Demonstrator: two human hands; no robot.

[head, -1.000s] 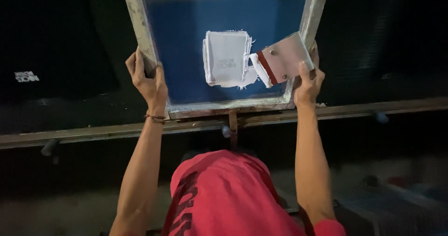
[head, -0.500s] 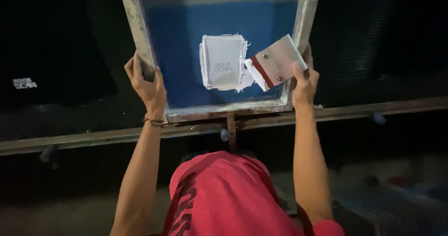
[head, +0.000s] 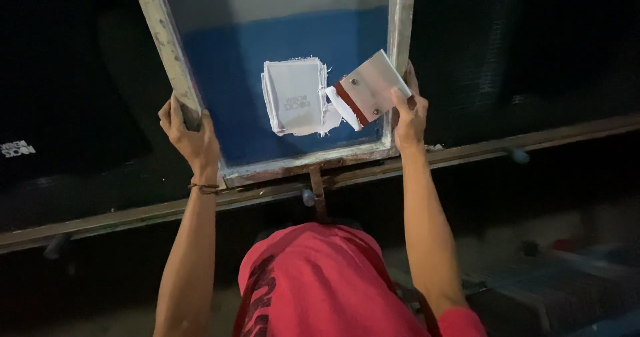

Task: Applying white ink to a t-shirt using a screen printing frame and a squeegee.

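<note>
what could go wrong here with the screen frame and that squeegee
1. The right hand grips both the squeegee and the frame's side rail, so the squeegee might slip and smear white ink across the blue mesh.
2. The left hand holds the screen frame only near its corner; an uneven grip might twist or shift it over the dark fabric.

Between the hands, a screen frame of pale, paint-worn wood is noted, its mesh blue with a white patch. The squeegee is grey, red-edged. A red shirt is recorded below.
</note>
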